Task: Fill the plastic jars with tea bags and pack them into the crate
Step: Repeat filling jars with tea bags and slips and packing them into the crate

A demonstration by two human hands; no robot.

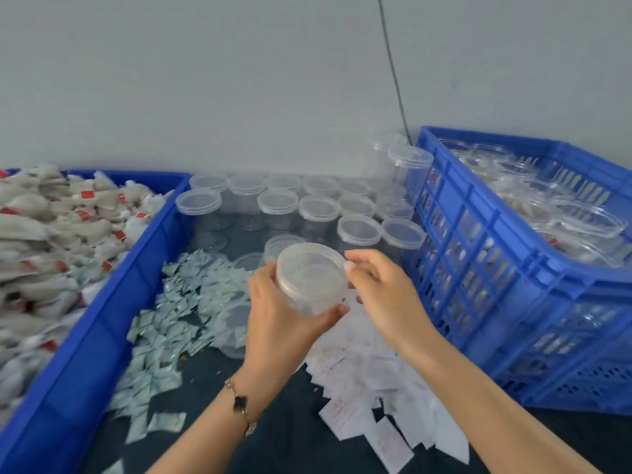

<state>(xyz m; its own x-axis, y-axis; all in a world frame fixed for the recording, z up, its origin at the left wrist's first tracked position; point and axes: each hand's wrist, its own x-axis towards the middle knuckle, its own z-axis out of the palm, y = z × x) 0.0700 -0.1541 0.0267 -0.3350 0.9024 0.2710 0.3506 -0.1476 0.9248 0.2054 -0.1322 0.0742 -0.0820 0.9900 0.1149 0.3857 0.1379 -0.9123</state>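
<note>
Soft, even, cool light fills the scene, casting only faint shadows and giving no hard glare. The whole picture is slightly blurred, most at the edges, where wide-angle distortion bends the blue crate point(485, 234) outward.

A plain pale grey wall point(205, 80) fills the upper half, evenly lit and without windows. A thin dark cable point(393, 70) runs down it — slightly slanted — towards the right. Below lies a dark work surface point(280, 436) — matte, blue-grey.

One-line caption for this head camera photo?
Left hand grips a clear lidded plastic jar; right hand pinches its lid beside a blue slatted plastic crate.
</note>
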